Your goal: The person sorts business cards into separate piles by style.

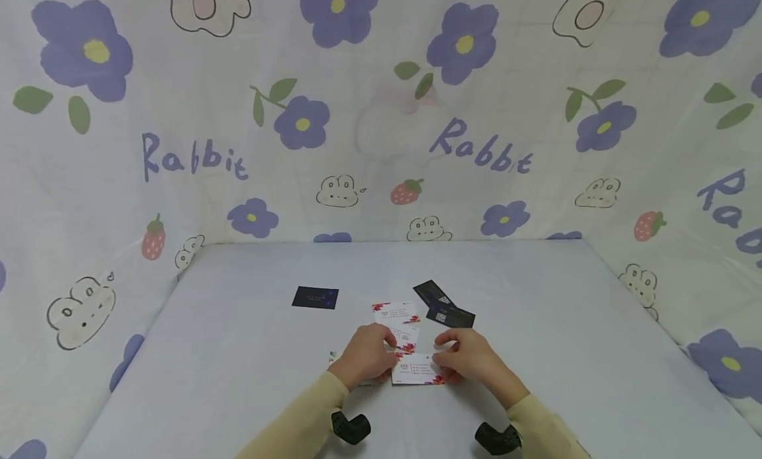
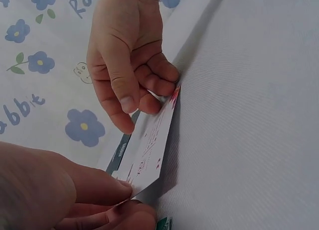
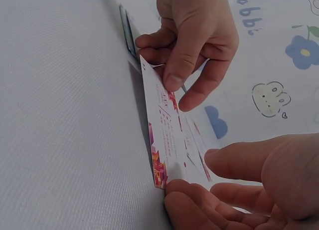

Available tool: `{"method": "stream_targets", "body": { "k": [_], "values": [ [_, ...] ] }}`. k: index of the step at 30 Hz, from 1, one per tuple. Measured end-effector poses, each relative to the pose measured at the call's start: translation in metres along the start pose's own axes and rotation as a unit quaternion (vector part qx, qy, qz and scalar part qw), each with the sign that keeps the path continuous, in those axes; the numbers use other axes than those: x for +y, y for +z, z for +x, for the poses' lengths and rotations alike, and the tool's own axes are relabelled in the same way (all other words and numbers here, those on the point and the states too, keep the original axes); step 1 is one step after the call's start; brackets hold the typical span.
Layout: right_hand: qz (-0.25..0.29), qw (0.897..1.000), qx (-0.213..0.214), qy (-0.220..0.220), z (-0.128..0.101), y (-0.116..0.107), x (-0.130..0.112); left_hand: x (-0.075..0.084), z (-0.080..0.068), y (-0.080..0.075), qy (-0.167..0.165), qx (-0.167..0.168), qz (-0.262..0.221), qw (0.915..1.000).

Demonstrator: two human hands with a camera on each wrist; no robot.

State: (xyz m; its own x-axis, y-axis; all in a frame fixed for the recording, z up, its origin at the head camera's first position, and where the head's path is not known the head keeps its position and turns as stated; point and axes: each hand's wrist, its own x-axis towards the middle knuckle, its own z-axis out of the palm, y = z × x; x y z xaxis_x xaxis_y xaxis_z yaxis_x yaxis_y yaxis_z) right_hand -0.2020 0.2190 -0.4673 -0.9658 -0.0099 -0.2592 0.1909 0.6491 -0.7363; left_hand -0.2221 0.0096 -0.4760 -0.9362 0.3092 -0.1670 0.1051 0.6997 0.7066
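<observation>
White card (image 1: 419, 370) pinched at both short ends, near table edge.
Left hand (image 1: 364, 358) and right hand (image 1: 470, 354) each grip it between thumb and fingers, lifted off the table (image 1: 250, 353). More white cards (image 1: 397, 319) lie just beyond; two dark cards (image 1: 443, 305) and a lone black card (image 1: 315, 297) look unsorted.

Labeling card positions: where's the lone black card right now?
In the head view the lone black card lies flat on the table, left of centre, apart from the white floral cards and beyond the left hand.
</observation>
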Motion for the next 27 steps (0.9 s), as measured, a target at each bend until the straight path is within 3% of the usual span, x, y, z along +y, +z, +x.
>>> {"method": "stream_targets", "body": {
  "k": [8,15,21,27],
  "values": [
    [0.009,1.0,0.007,0.001,0.004,0.003,0.001,-0.002,-0.002,-0.007,0.002,0.017,-0.008,0.9998],
    [0.033,0.999,0.012,-0.008,0.008,-0.004,0.001,-0.013,-0.006,-0.035,-0.01,0.054,-0.054,0.997],
    [0.101,0.995,0.018,-0.018,0.009,-0.029,-0.009,-0.032,-0.01,-0.063,-0.04,0.093,-0.1,0.9899],
    [0.148,0.989,0.013,-0.015,0.007,-0.047,-0.013,-0.048,-0.014,-0.081,-0.059,0.132,-0.154,0.9774]
  ]
}}
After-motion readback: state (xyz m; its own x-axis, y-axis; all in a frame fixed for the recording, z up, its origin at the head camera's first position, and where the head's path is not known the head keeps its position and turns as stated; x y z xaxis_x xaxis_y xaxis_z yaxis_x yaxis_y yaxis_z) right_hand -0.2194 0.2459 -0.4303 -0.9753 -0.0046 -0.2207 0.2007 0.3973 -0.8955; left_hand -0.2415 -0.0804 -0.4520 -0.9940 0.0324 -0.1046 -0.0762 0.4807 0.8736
